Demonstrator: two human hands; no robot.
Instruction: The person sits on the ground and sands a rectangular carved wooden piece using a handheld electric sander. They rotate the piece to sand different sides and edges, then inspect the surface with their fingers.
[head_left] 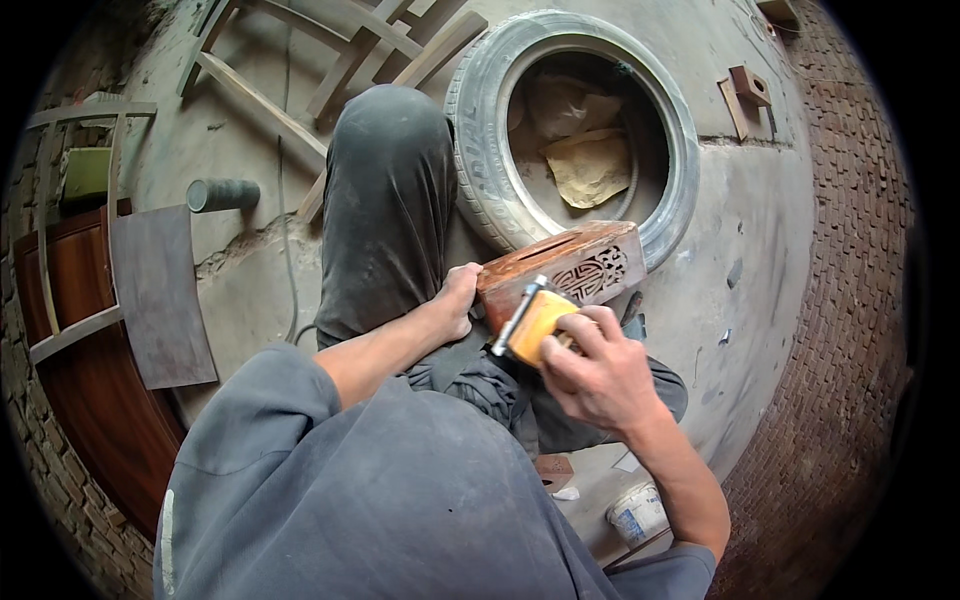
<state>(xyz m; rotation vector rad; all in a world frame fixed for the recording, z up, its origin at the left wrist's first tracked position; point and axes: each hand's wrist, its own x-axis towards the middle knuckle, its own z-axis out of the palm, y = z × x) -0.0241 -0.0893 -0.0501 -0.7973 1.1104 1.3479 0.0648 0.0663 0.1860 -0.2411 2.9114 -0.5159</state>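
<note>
A reddish-brown wooden box (pixel 600 262) with a slot along its top and a pierced round carving on its long side lies tilted over my lap, against the near edge of the tyre. My left hand (pixel 460 300) grips its left end, the fingers partly hidden behind it. In my right hand (pixel 603 375) is a yellow sander (pixel 537 322) with a metal clamp along one edge. The sander is at the lower left part of the box's carved side; whether its pad touches the wood is hidden.
A big tyre (pixel 470 130) lies ahead, with a folded tan sheet (pixel 588 168) inside it. Wooden frames (pixel 265 105) stand at the far left, near a green cylinder (pixel 222 194) and a grey board (pixel 160 295). A white bucket (pixel 638 515) is at the lower right.
</note>
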